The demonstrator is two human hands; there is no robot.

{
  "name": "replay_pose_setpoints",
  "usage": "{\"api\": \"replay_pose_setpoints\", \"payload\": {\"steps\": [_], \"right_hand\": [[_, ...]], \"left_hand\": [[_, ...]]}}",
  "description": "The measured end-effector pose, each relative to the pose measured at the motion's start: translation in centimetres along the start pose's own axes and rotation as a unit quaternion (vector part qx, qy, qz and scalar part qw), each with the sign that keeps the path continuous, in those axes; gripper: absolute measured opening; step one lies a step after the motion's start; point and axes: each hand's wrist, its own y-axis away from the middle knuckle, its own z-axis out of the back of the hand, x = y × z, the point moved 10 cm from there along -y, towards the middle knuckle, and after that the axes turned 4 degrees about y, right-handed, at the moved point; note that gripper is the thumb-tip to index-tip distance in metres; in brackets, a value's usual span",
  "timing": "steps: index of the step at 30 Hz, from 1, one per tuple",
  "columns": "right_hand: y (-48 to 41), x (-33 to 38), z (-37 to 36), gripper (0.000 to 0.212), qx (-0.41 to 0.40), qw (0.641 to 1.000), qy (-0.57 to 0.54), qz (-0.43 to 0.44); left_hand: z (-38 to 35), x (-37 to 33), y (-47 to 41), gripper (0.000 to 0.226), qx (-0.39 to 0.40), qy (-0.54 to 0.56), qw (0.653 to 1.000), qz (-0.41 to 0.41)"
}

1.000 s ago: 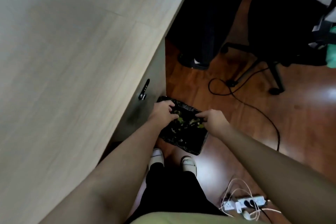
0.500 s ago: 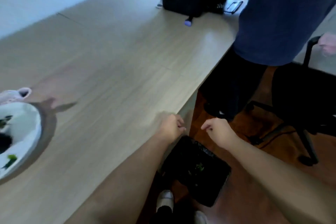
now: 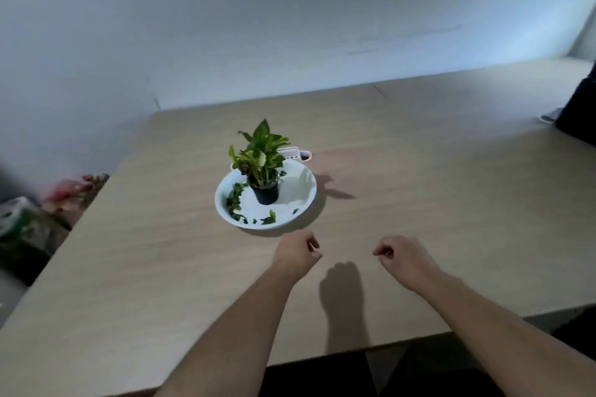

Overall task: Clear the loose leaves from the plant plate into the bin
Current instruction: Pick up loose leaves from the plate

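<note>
A white plate (image 3: 301,188) sits in the middle of the wooden table. On it stands a small green plant in a black pot (image 3: 265,193). Several loose green leaves (image 3: 235,201) lie along the plate's left and front rim. My left hand (image 3: 298,255) hovers just in front of the plate with its fingers loosely curled and nothing in it. My right hand (image 3: 403,256) hangs further right over the table, fingers curled in, also holding nothing. The bin is out of view.
A pink and white object (image 3: 298,153) lies behind the plate. Bags and pinkish items (image 3: 38,213) sit off the table's left edge. A dark object (image 3: 579,113) stands at the far right. The table's front edge (image 3: 354,353) runs under my forearms.
My view swung up from the black bin on the floor to the table top. Both hands rose from the bin and now hover in front of the plate.
</note>
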Motion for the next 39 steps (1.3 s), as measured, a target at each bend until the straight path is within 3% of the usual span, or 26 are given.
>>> {"api": "replay_pose_setpoints", "payload": {"steps": [5, 10, 16, 22, 28, 33, 39], "right_hand": [[-5.8, 9.1, -4.0, 0.015, 0.021, 0.998, 0.02, 0.054], [-11.4, 15.0, -6.9, 0.015, 0.003, 0.997, 0.033, 0.065], [-16.3, 17.7, -12.7, 0.058, 0.067, 0.983, 0.168, 0.04], [-18.7, 17.7, -15.9, 0.079, 0.093, 0.955, 0.281, -0.014], [-19.9, 18.9, -16.1, 0.06, 0.089, 0.949, 0.302, -0.023], [-20.2, 18.7, -15.8, 0.025, 0.1, 0.979, 0.178, -0.012], [-20.9, 17.4, -15.7, 0.028, 0.154, 0.977, 0.144, -0.031]], "left_hand": [[6.9, 8.9, -1.8, 0.008, -0.068, 0.023, 0.994, 0.079], [10.6, 13.2, -7.1, 0.013, -0.068, -0.029, 0.994, 0.075], [9.5, 16.0, -13.5, 0.035, 0.027, -0.164, 0.984, 0.062], [8.3, 18.2, -16.7, 0.035, 0.054, -0.225, 0.968, 0.097], [7.5, 19.0, -17.4, 0.021, 0.038, -0.196, 0.971, 0.134], [7.7, 18.8, -17.7, 0.014, 0.025, -0.172, 0.976, 0.128], [6.2, 17.9, -18.3, 0.023, 0.083, -0.148, 0.983, 0.067]]}}
